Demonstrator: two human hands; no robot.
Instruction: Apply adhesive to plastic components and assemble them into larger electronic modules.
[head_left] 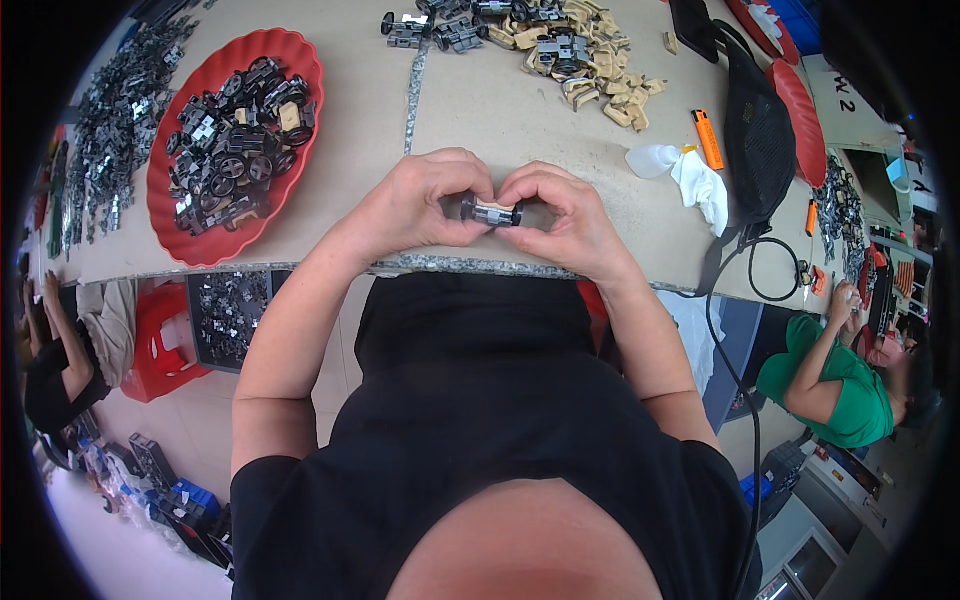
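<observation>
Between my two hands, near the table's front edge, is a small toy car chassis [492,213] with black wheels at its ends and a strip of beige along its far side. My left hand [437,197] grips its left end between thumb and fingers. On the right end, my right hand [562,215] pinches it the same way. Beyond my hands lies a loose pile of beige plastic parts [610,75], with several dark wheeled chassis [462,35] beside and among them. To the left, a red scalloped tray [168,225] holds many black chassis with wheels, a few with beige pieces.
A black bag [760,140] with a cable lies on the right, near an orange lighter-shaped object [708,140] and a clear bottle with white cloth [700,190]. Dark parts [120,130] cover the far left. A person in green [840,385] works at right; another sits at left.
</observation>
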